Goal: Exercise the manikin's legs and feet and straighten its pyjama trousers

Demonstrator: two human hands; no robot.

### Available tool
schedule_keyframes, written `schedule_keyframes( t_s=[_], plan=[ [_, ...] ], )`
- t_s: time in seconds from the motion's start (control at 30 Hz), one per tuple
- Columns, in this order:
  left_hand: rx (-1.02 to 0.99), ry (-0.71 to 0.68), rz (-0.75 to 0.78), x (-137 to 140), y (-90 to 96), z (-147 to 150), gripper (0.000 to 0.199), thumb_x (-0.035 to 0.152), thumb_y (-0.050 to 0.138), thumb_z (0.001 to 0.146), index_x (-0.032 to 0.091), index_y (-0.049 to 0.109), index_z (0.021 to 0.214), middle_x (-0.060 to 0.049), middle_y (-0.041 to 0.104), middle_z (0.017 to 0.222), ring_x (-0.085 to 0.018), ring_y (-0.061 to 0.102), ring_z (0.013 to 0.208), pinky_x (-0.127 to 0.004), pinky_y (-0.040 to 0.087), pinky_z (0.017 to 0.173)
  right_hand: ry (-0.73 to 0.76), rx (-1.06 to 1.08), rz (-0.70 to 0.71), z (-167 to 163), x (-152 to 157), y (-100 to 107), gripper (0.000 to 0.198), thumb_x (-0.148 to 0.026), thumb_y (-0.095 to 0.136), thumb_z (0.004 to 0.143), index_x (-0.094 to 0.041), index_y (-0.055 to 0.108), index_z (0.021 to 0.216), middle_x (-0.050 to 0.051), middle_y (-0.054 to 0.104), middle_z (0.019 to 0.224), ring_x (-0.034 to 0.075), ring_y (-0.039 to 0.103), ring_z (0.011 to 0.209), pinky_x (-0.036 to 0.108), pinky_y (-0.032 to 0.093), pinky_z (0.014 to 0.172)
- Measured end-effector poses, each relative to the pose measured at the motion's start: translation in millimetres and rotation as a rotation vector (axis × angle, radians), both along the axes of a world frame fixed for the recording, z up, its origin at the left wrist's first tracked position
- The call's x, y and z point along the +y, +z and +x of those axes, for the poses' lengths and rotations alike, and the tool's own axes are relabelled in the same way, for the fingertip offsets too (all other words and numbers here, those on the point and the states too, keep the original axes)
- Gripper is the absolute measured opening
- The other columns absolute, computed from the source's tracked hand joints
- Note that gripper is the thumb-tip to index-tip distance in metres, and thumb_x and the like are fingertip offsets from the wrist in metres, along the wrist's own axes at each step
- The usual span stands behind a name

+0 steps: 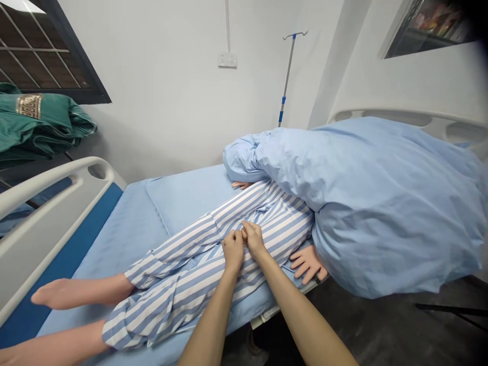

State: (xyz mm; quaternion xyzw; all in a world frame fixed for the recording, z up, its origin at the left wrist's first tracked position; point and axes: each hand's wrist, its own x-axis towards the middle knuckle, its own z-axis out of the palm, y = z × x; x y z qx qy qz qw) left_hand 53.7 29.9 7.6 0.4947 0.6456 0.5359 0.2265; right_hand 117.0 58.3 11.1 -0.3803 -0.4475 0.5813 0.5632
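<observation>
On a bed lies a mannequin with bare legs (pixel 82 292) showing below striped pajama trousers (pixel 183 295). Its upper body is hidden under a light blue quilt (pixel 366 203). My left hand (pixel 233 250) is closed over the thigh area of the trousers. Close against it, my right hand (pixel 253 238) is closed too, fingers curled. Whether they pinch cloth or something small between them cannot be made out. One mannequin hand (pixel 309 263) lies palm down by the near bed edge; the other (pixel 241 185) peeks out from under the quilt at the far side.
A white and blue footboard (pixel 95 175) stands at the left, a headboard (pixel 404 118) at the right behind the quilt. An IV pole (pixel 288 76) rises beyond the bed. Green folded fabric (pixel 46 122) lies at the far left. The quilt hangs over the near bed side.
</observation>
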Motion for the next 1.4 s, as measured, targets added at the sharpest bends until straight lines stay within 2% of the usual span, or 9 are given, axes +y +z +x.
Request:
schedule_keyframes(
  t_s=[0.13,0.23,0.43,0.57,0.67,0.83,0.93,1.3,1.4],
  plan=[
    [0.041,0.000,-0.010,-1,-0.5,1,0.029,0.029,0.038,0.074,0.019,0.032,0.047,0.005,0.034,0.044,-0.009,0.032,0.048,-0.025,0.019,0.051,-0.025,-0.181,0.100,8,3,6,0.039,-0.041,0.046,0.074,-0.019,0.029,0.046,-0.007,0.026,0.038,0.005,0.024,0.038,0.022,0.020,0.039],
    [0.080,-0.003,-0.031,-1,-1.1,2,0.029,0.028,0.040,0.072,0.020,0.028,0.047,0.006,0.029,0.044,-0.009,0.030,0.047,-0.025,0.017,0.051,-0.052,-0.266,0.167,21,8,21,0.040,-0.041,0.044,0.075,-0.019,0.030,0.046,-0.006,0.027,0.038,0.006,0.025,0.038,0.022,0.022,0.040],
    [0.086,-0.008,-0.035,-1,0.7,2,0.030,0.027,0.040,0.071,0.020,0.022,0.047,0.006,0.023,0.046,-0.009,0.026,0.048,-0.025,0.018,0.050,-0.103,-0.307,0.272,39,20,59,0.040,-0.039,0.043,0.077,-0.018,0.031,0.045,-0.005,0.029,0.040,0.006,0.027,0.040,0.023,0.023,0.042],
    [0.078,-0.001,-0.041,-1,2.3,3,0.031,0.028,0.039,0.072,0.019,0.022,0.047,0.006,0.021,0.046,-0.009,0.026,0.048,-0.025,0.018,0.051,-0.095,-0.324,0.312,39,23,71,0.041,-0.039,0.044,0.078,-0.018,0.031,0.046,-0.005,0.028,0.040,0.006,0.026,0.040,0.023,0.022,0.042],
    [0.067,-0.005,-0.029,-1,1.9,3,0.031,0.030,0.039,0.072,0.020,0.022,0.047,0.006,0.022,0.046,-0.009,0.026,0.048,-0.025,0.019,0.051,-0.057,-0.336,0.315,39,25,61,0.041,-0.041,0.044,0.077,-0.018,0.030,0.046,-0.005,0.028,0.040,0.006,0.025,0.040,0.023,0.022,0.042],
    [0.102,-0.008,-0.026,-1,-0.8,3,0.032,0.030,0.040,0.072,0.020,0.023,0.048,0.006,0.023,0.046,-0.008,0.026,0.048,-0.025,0.019,0.051,-0.096,-0.367,0.214,47,29,18,0.041,-0.042,0.044,0.077,-0.018,0.030,0.046,-0.006,0.027,0.040,0.006,0.024,0.041,0.023,0.021,0.043],
    [0.135,-0.012,-0.048,-1,-1.2,4,0.033,0.030,0.040,0.073,0.019,0.023,0.047,0.006,0.023,0.045,-0.008,0.027,0.047,-0.025,0.019,0.051,-0.117,-0.388,0.232,50,30,3,0.040,-0.041,0.043,0.077,-0.018,0.029,0.047,-0.006,0.027,0.042,0.007,0.024,0.043,0.023,0.021,0.044],
    [0.103,-0.080,-0.127,2,3.9,2,0.032,0.032,0.042,0.071,0.020,0.025,0.047,0.006,0.025,0.046,-0.009,0.029,0.048,-0.023,0.021,0.050,-0.137,-0.471,0.287,49,29,6,0.038,-0.037,0.041,0.077,-0.018,0.024,0.049,-0.005,0.021,0.048,0.006,0.024,0.047,0.022,0.021,0.045],
    [0.069,-0.085,-0.128,6,11.0,-1,0.032,0.033,0.042,0.070,0.020,0.026,0.047,0.006,0.024,0.046,-0.008,0.029,0.049,-0.023,0.022,0.049,-0.145,-0.477,0.297,49,29,4,0.038,-0.037,0.040,0.078,-0.017,0.024,0.050,-0.005,0.022,0.048,0.006,0.024,0.048,0.021,0.021,0.046]
  ],
)
